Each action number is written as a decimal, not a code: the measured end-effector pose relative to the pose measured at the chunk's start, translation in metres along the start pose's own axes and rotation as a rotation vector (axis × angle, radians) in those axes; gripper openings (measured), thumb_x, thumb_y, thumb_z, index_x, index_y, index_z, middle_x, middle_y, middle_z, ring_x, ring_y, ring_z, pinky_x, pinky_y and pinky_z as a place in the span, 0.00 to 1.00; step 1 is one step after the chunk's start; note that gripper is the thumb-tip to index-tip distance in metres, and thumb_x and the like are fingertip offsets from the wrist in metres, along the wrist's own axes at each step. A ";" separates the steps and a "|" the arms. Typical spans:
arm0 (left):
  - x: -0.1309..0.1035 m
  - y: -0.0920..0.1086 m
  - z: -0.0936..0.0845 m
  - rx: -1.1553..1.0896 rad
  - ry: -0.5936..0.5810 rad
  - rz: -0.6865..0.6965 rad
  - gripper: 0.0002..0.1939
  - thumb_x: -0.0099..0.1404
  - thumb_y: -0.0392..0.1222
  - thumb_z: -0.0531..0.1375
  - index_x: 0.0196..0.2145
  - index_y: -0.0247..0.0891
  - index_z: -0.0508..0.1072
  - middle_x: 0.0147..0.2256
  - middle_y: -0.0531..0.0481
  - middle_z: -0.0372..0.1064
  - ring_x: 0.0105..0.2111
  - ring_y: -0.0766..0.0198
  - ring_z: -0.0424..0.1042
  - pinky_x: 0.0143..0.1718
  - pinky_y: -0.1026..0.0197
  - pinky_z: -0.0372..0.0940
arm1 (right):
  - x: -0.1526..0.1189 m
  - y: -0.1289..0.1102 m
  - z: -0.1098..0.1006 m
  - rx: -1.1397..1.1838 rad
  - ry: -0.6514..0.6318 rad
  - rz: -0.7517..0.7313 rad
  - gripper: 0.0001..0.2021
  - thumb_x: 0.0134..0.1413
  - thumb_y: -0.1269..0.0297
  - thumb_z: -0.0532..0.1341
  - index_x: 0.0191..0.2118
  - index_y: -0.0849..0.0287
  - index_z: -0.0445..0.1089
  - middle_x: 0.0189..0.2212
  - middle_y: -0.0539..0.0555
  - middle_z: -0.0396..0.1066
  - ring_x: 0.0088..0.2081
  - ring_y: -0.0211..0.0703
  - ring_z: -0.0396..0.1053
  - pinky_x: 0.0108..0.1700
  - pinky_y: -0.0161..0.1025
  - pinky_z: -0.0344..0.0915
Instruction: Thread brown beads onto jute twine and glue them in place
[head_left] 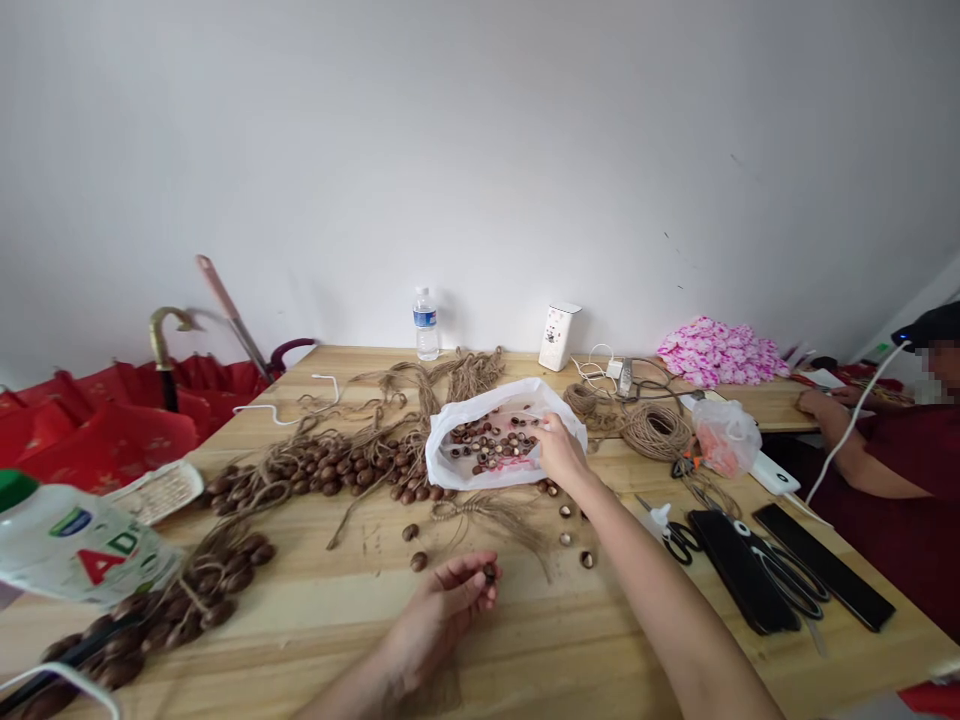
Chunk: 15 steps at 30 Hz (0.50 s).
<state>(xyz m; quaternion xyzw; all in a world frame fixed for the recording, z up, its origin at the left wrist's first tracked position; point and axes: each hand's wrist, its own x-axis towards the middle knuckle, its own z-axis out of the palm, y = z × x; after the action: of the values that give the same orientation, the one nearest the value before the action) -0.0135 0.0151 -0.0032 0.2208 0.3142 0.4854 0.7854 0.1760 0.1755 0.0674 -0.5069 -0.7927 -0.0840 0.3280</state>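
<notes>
Left hand (454, 600) has a small dark nut piece (489, 575) pinched between thumb and fingertips, just in front of the white plastic bag (437, 452); too small to tell if it's a whole nut or a shell. Right hand (559, 450) has its fingers inside the mouth of that bag, at the right end of the nutshell halves (495, 455) lying in it; can't tell whether it grips a shell, fingertips are partly lost against the pile. For a clean pick, best to take one half by its rim with thumb and index, and keep the wrist off the bag edge so the film doesn't fold in. Left pinch should stay light, piece looks easy to roll. Pose: right forearm runs in from the near right of the bag, hand dipping over its right side; left forearm comes from the near left, palm turned inward, fingers curled. Loose shell halves (587, 560) sit near right of the bag, clear of the left hand; braided twine (457, 508) lies just in front of it.
</notes>
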 end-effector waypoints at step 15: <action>-0.005 0.002 0.004 -0.076 -0.040 0.027 0.13 0.51 0.33 0.66 0.37 0.34 0.77 0.36 0.44 0.74 0.31 0.66 0.70 0.37 0.63 0.63 | -0.136 0.059 -0.089 -0.330 0.297 0.222 0.34 0.47 0.58 0.57 0.56 0.74 0.52 0.48 0.73 0.60 0.51 0.66 0.57 0.49 0.60 0.57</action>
<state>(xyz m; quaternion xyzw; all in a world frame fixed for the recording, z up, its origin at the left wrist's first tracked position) -0.0139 0.0117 0.0022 0.2047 0.2768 0.5030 0.7927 0.3020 0.0599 0.0418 -0.6197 -0.6509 -0.2494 0.3607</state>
